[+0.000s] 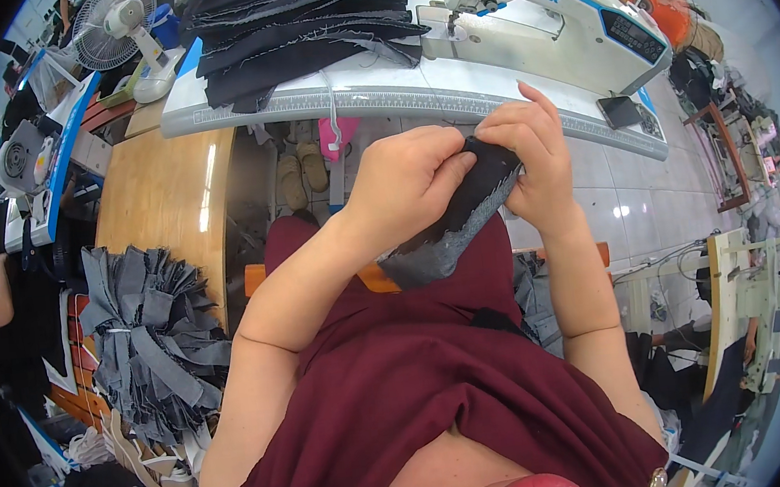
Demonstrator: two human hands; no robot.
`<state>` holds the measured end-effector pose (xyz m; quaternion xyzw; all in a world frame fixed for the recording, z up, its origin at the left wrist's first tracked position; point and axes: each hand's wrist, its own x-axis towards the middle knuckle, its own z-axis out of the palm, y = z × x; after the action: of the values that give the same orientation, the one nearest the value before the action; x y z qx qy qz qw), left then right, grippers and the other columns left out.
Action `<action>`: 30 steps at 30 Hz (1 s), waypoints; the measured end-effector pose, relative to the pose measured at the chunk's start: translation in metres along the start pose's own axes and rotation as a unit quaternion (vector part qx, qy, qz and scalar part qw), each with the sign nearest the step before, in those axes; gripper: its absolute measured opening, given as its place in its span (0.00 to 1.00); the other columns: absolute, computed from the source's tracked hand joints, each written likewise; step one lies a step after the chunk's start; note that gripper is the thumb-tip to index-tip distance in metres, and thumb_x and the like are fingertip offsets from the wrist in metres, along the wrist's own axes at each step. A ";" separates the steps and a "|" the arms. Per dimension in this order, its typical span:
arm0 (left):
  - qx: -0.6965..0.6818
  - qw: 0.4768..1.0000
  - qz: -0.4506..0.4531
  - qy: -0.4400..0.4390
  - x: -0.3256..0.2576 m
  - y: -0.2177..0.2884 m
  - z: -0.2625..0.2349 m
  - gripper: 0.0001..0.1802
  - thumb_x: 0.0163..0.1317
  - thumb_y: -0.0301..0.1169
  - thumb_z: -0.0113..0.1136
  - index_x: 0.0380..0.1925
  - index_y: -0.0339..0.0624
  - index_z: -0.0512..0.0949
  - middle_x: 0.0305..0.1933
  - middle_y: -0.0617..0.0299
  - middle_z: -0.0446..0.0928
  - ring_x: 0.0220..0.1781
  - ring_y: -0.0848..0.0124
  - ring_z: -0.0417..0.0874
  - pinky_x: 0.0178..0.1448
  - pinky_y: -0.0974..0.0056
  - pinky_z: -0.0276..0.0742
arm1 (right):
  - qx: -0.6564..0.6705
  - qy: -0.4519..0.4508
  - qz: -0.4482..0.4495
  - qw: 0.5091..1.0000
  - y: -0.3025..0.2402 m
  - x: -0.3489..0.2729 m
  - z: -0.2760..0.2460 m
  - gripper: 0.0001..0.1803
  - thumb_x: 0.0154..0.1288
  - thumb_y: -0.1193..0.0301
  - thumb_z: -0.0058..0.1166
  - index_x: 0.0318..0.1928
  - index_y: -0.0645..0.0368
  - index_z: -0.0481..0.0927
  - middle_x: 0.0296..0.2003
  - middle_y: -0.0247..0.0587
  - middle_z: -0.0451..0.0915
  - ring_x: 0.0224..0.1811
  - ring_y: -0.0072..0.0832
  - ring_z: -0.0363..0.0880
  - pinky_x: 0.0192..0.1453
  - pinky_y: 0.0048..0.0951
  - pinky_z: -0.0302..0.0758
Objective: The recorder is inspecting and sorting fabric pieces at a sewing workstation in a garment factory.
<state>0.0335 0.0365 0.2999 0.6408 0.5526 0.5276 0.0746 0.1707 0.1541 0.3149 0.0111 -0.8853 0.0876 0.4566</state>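
Note:
A dark denim piece (pixel 462 208) with a frayed, lighter grey edge hangs between my two hands, above my lap. My left hand (pixel 407 181) pinches its upper edge between thumb and fingers. Close beside it, my right hand (pixel 531 150) grips the top right part of the same piece, the index finger lifted away. Beyond my hands stands a white sewing machine (pixel 538 27) with a control panel at its right end. A tall stack of dark denim pieces (pixel 304 36) lies on the sewing table (pixel 376 97) to the left of the machine.
A wooden board (pixel 155 191) is at my left, beside a tied bundle of grey denim strips (pixel 150 337). A fan (pixel 121 30) stands at the far left. Beneath the table are tan clogs (pixel 302 175). A small dark device (pixel 620 111) lies near the table's right end. Another person's arm shows at far left.

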 end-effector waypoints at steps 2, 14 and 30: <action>0.081 0.997 0.002 -0.014 0.000 0.006 -0.001 0.09 0.55 0.32 0.55 0.22 0.39 0.71 0.24 0.52 0.72 0.29 0.53 0.76 0.31 0.55 0.70 | -0.061 -0.048 -0.008 0.997 -0.001 0.000 -0.005 0.13 0.38 0.78 0.55 0.31 0.56 0.76 0.28 0.34 0.75 0.35 0.31 0.76 0.60 0.42 0.63; 0.097 0.995 -0.004 -0.012 -0.011 0.017 0.012 0.06 0.60 0.28 0.51 0.27 0.37 0.68 0.26 0.48 0.69 0.31 0.49 0.73 0.32 0.54 0.67 | -0.083 -0.062 -0.019 0.994 -0.005 -0.016 -0.009 0.14 0.40 0.81 0.53 0.33 0.59 0.76 0.19 0.35 0.74 0.23 0.32 0.75 0.57 0.42 0.68; 0.053 0.998 0.004 0.024 -0.024 0.008 0.024 0.06 0.59 0.25 0.50 0.26 0.35 0.67 0.25 0.49 0.68 0.29 0.49 0.72 0.32 0.54 0.66 | -0.053 -0.079 0.037 0.995 -0.012 -0.018 0.000 0.09 0.41 0.73 0.57 0.27 0.58 0.74 0.18 0.38 0.74 0.22 0.34 0.75 0.58 0.43 0.68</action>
<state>0.0606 0.0259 0.2806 0.6332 0.5793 0.5127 0.0253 0.1824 0.1416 0.3024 -0.0393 -0.9217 0.0566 0.3817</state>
